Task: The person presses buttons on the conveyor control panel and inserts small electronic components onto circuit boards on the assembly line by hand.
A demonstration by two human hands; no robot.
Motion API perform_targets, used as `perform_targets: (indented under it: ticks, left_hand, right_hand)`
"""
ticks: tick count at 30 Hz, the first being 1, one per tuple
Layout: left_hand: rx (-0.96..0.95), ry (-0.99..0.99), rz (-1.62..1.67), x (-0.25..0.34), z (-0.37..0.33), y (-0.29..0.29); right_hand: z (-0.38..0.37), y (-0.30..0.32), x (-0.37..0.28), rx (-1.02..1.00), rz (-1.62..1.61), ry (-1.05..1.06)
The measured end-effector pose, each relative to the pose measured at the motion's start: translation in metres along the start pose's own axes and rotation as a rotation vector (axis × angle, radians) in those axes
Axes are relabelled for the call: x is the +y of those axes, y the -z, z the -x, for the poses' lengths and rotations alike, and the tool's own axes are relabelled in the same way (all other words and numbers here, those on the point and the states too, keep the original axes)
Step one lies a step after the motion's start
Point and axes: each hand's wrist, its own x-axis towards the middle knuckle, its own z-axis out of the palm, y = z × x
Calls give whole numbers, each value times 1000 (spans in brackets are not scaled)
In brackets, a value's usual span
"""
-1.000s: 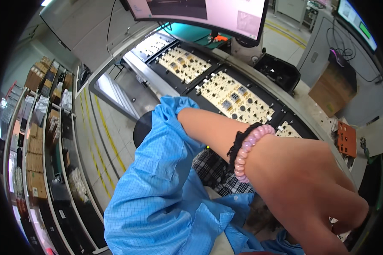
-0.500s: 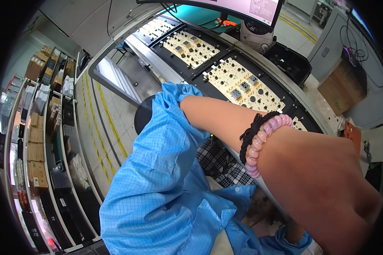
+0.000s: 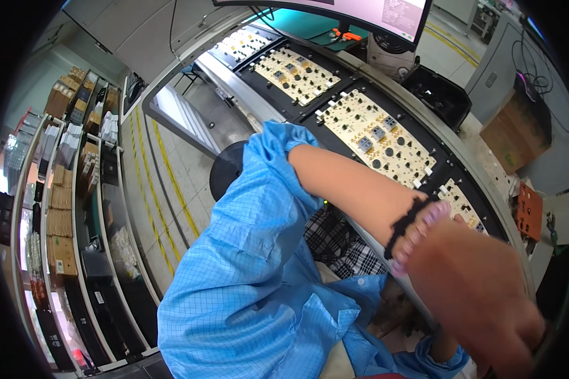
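Observation:
My left arm, in a blue checked sleeve (image 3: pixel 234 252) pushed up to the elbow, stretches across to the right. A black band and a pink coiled hair tie (image 3: pixel 417 239) circle its wrist. My left hand (image 3: pixel 474 290) is turned back-up at the lower right, blurred, with its fingers bent down out of sight; whether it holds anything is hidden. Below it, a second blue cuff (image 3: pixel 452 363) and a bit of my right wrist (image 3: pixel 446 347) show, but the right hand's fingers are hidden. Nearest my left wrist lies a cream circuit board (image 3: pixel 460 201), partly covered by the hand.
More populated boards (image 3: pixel 376 136) sit in black fixtures (image 3: pixel 335 136) along the bench. A monitor (image 3: pixel 385 16) stands at the back, beside a black bin (image 3: pixel 436 91). A cardboard piece (image 3: pixel 515 136) leans at the right. Loaded shelves (image 3: pixel 63 215) line the left, past yellow floor stripes.
The view has shifted slightly, so bench and boards appear farther right. My left hand has turned and dropped a little, and a fingertip now shows beside the wrist.

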Motion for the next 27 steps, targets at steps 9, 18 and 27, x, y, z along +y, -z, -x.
perform_targets:
  ticks: [9, 18, 27]
  left_hand:
    - [-788, 162, 79, 22, 2, -8]
    - [-517, 770, -289, -3, 112, 112]
    - [-105, 1346, -772, 0, 229, 211]
  right_hand:
    - [-9, -23, -10, -172, -1, 86]
    - [-7, -34, -6, -209, 21, 86]
    - [-20, -50, -30, -197, 93, 84]
